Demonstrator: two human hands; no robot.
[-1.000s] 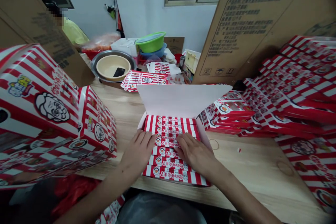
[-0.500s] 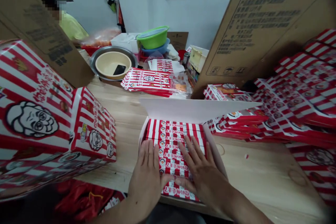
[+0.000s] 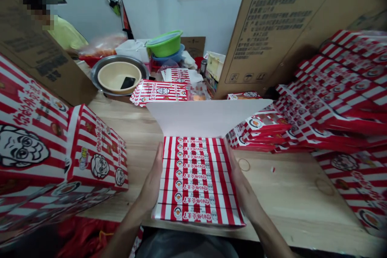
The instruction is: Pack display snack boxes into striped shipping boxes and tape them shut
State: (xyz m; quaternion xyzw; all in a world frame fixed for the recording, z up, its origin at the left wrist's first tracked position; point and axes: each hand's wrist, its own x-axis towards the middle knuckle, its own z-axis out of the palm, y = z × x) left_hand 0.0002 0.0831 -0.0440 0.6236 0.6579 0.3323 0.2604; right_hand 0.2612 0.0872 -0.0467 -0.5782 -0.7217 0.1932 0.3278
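Note:
A white cardboard carton [image 3: 193, 213] lies open on the wooden table, its lid flap [image 3: 208, 117] standing up at the far side. Rows of red-and-white striped packets [image 3: 196, 181] fill it, lying flat and side by side. My left hand [image 3: 149, 181] stands on edge against the carton's left side, fingers together. My right hand [image 3: 240, 183] presses along the right side in the same way. Neither hand lies on the packets now.
Tall stacks of striped boxes [image 3: 93, 149] rise at left, and more striped boxes [image 3: 326, 96] pile up at right, with upright cardboard sheets [image 3: 290, 24] behind. Farther back are a metal basin [image 3: 117, 74] and a green bowl [image 3: 165, 44]. A person in a yellow shirt [image 3: 65, 34] stands beyond.
Both hands have moved off the top of the packets to the carton's sides. The packets now sit flat in even rows, and the view has shifted slightly.

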